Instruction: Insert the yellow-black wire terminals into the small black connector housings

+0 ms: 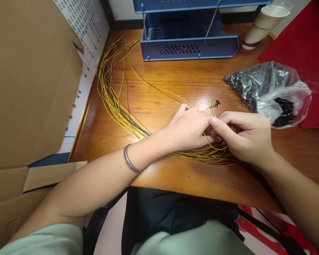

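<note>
A long bundle of yellow and black wires [113, 102] curves down the left of the wooden table and passes under my left forearm. My left hand [192, 125] is closed over a yellow wire near the bundle's right end. Touching its fingertips, my right hand [244, 134] pinches a yellow wire between thumb and fingers. A wire loop rises above the hands, with a small black connector [217, 102] beside its top. What lies between the fingertips is mostly hidden. To the right sits a clear plastic bag [271, 92] of small black parts.
A blue metal tray rack [190, 49] stands at the back, with a paper cup [264, 26] right of it. Cardboard [29, 78] borders the left side. Something red [305, 53] is at the far right.
</note>
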A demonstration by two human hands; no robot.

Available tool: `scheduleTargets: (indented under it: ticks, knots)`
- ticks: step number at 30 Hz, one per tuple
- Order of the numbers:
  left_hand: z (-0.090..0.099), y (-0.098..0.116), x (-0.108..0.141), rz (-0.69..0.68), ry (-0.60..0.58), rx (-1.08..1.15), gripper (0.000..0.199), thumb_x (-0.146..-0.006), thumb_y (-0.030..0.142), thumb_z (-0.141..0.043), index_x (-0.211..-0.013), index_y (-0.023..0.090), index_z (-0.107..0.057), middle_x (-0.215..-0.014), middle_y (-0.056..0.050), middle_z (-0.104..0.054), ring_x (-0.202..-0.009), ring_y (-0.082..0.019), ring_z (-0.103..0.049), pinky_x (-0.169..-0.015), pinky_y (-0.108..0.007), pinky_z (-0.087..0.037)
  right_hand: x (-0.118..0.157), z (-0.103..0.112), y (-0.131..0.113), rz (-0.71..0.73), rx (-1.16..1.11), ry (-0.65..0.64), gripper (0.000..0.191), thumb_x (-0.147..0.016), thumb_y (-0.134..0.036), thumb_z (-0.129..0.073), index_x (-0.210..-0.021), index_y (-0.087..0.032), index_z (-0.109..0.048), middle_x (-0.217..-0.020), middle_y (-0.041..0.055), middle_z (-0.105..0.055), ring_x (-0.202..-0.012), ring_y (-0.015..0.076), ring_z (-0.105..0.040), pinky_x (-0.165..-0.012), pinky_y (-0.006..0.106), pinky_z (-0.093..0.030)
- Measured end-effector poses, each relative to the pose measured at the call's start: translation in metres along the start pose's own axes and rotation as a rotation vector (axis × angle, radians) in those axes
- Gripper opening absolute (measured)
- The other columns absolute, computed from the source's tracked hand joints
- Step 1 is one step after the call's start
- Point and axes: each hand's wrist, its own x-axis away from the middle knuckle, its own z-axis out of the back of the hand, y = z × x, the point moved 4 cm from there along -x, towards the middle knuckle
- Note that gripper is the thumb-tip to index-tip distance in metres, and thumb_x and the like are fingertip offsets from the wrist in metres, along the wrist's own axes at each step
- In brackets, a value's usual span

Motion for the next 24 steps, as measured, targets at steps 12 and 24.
scheduleTargets:
  ticks: [12, 24]
  knots:
    - [-0.0008, -0.0016, 0.0022, -0.007, 0.01, -0.009, 0.033, -0.099, 0.042, -0.049, -0.081, 0.018, -0.064, -0.088, -0.006, -0.075, -0.098, -0.026, -0.062, -0.088, -0.044, -0.034, -0.0014, 0.0012, -0.0059, 0.074, -0.001, 0.016, 0.034, -0.095, -0.02, -0.065, -0.061, -0.018, -0.063, -0.056, 0.0001, -0.066, -0.046, 0.0081, -0.054, -0.049, 0.025, -0.039]
    - [-0.0004, -0.0033, 0.0034, -0.009, 0.016, 0.027, 0.028, -0.097, 0.042, -0.052, -0.083, 0.02, -0.063, -0.085, -0.004, -0.073, -0.091, -0.024, -0.06, -0.088, -0.044, -0.035, -0.0029, 0.0001, -0.0014, 0.03, -0.012, 0.038, 0.034, -0.094, -0.022, -0.065, -0.06, -0.019, -0.062, -0.054, -0.0023, -0.064, -0.046, 0.0092, -0.053, -0.05, 0.026, -0.039]
